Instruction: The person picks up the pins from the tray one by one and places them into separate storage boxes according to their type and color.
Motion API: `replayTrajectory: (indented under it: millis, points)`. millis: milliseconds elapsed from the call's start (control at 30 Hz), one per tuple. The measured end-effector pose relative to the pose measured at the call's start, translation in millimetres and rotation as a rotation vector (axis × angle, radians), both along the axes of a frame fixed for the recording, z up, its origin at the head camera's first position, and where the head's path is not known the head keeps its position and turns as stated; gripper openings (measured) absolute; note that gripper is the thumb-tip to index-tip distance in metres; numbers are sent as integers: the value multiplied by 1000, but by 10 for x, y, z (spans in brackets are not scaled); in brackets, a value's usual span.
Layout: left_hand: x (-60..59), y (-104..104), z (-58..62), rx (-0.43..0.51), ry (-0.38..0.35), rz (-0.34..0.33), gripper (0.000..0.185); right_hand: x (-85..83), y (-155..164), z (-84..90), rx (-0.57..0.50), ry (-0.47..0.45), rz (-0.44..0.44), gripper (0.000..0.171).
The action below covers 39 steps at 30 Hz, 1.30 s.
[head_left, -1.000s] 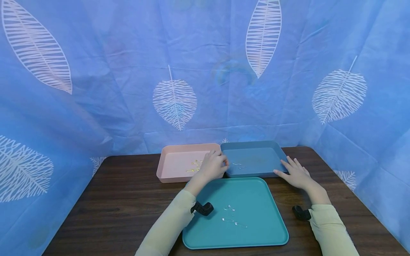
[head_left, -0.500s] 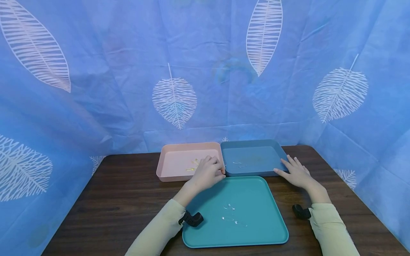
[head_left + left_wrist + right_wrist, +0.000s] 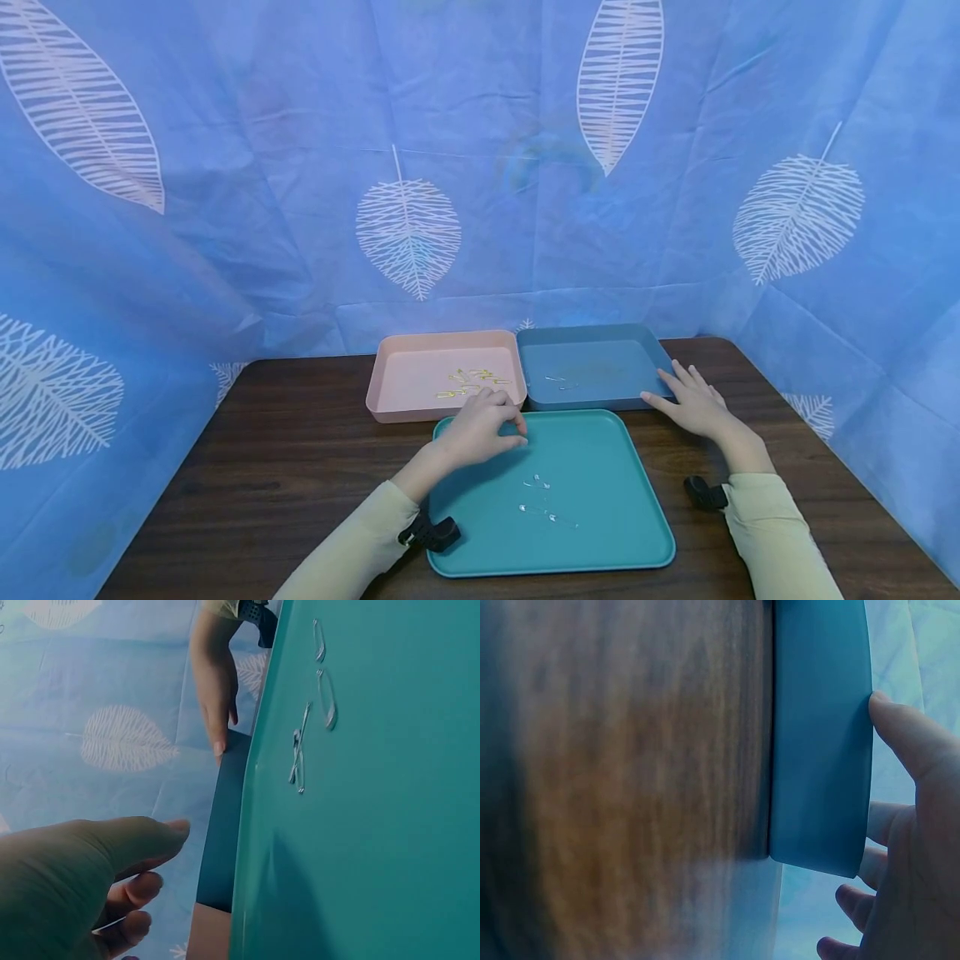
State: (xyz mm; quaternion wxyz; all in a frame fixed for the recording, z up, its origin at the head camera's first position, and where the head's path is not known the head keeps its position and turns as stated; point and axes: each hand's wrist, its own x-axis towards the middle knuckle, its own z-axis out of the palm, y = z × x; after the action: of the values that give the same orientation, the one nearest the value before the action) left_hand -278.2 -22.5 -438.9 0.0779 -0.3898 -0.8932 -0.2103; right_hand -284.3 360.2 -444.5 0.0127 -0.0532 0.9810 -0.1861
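Observation:
My left hand (image 3: 480,429) hovers above the back left of a teal tray (image 3: 600,458), its fingers loosely bent and thumb apart. Nothing shows between them in the left wrist view. Several silver safety pins (image 3: 328,701) lie on that tray, two of them crossed. My right hand (image 3: 697,408) rests at the right end of a blue tray (image 3: 607,354), fingers spread and thumb (image 3: 904,735) touching the rim. Gold-coloured pins (image 3: 468,389) lie in the right half of a pink tray (image 3: 397,387). A few thin silver pins (image 3: 557,379) are in the blue tray.
The pink and blue trays stand side by side behind the teal one on a dark wooden table (image 3: 247,475). A blue cloth (image 3: 480,250) with white leaf prints hangs behind and at both sides. Each wrist carries a black camera band (image 3: 431,533).
My left hand has drawn back from between the pink and blue trays to above the teal tray, its thumb and fingers parting. The gold pins show more fully. My right hand stays put.

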Motion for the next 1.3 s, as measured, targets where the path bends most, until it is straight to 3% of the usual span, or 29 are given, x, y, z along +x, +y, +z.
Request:
replayTrajectory:
  millis: [167,400,600,1100,1300]
  points:
    - [54,0,-18,-48,-84,-38,8,-7,13,-13,4,5,0,85]
    - [129,40,-38,-191,-118,-87,8,-1,8,-10,2,3,-2,85]
    - [177,66,-56,-260,-129,-112,8,-5,0,-5,2,4,-4,85]
    - [244,103,-79,-307,-158,-126,14,4,5,-5,-4,2,0,84]
    - [241,89,-64,-322,-164,-161,15,-7,10,-16,2,4,0,84]
